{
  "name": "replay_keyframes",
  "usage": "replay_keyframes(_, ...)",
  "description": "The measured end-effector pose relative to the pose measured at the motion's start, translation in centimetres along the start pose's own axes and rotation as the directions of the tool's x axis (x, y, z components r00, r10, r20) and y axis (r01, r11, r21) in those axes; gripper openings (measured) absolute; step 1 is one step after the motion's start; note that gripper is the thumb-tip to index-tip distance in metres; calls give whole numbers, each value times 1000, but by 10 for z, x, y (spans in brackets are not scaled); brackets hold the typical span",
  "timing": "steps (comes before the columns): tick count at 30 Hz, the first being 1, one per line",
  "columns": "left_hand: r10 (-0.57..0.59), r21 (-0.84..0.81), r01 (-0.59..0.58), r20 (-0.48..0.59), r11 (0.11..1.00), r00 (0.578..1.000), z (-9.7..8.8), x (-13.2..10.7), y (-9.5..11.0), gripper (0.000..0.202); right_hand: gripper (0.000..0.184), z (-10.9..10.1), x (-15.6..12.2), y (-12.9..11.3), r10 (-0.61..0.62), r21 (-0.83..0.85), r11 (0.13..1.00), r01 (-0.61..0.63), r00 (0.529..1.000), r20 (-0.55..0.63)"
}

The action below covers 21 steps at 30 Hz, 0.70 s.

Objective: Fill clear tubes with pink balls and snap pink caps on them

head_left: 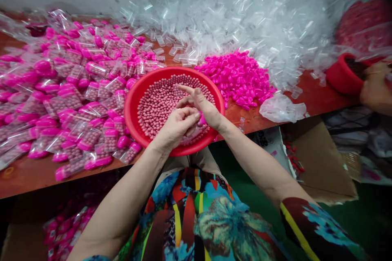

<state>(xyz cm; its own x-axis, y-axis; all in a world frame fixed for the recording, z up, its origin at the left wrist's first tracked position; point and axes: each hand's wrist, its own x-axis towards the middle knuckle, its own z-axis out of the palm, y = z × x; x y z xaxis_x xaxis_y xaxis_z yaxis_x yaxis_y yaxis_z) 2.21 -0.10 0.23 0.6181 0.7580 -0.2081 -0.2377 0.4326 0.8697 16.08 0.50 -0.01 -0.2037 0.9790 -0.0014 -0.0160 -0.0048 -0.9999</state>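
Observation:
Both my hands are over a red plastic basin (130, 110) filled with small round pink beads (153, 108). My left hand (179, 124) is closed, its fingers curled in; what it grips is hidden. Close against it, my right hand (203, 106) has its index finger and thumb stretched apart, while its lower fingers are partly hidden. A bright pink piece (202, 120) shows below the right palm; I cannot tell whether it is held or lies in the basin. Right of the basin is a heap of bright pink caps (239, 77).
Clear bead-filled packs with pink caps (76, 102) cover the table's left side. Empty clear plastic cases (245, 20) are piled at the back. A crumpled clear bag (283, 108) lies at the front edge. Another person's hand (378, 85) touches a red bowl (346, 75). A cardboard box (321, 163) stands below.

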Motion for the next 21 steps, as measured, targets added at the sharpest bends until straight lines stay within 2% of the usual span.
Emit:
replay_keyframes(3,5,16,-3,-99,1000,995,1,4,-2,30,70,-10,5,10,-117,-323,945,48,974,-196)
replay_keyframes(5,-35,-61,25,-177,998,984,0,9,-4,26,74,-14,8,15,-160,-379,925,21,928,-337)
replay_keyframes(7,-68,-180,24,-242,983,968,-2,14,-5,21,73,-16,6,15,-165,-373,928,12,910,-381)
replay_keyframes(9,-67,-265,-15,-298,964,952,-4,18,-6,17,66,-14,0,13,-212,-497,867,44,934,-287)
replay_keyframes(10,-55,-283,-41,-322,958,945,-5,19,-7,18,68,-13,-5,12,-237,-608,792,64,949,-209)
replay_keyframes(12,-22,-282,-83,-351,956,936,-6,20,-9,21,78,-7,-14,12,-248,-807,585,79,965,-85)
replay_keyframes(14,7,-261,-106,-352,960,936,-6,19,-10,24,76,-1,-20,15,-245,-902,428,54,968,-58)
replay_keyframes(18,11,-243,-91,-311,966,950,-6,16,-12,27,66,8,-22,20,-333,-942,327,79,942,-37)
replay_keyframes(21,29,-228,-112,-339,967,940,-5,17,-16,22,62,12,-20,22,-358,-962,250,106,934,10)
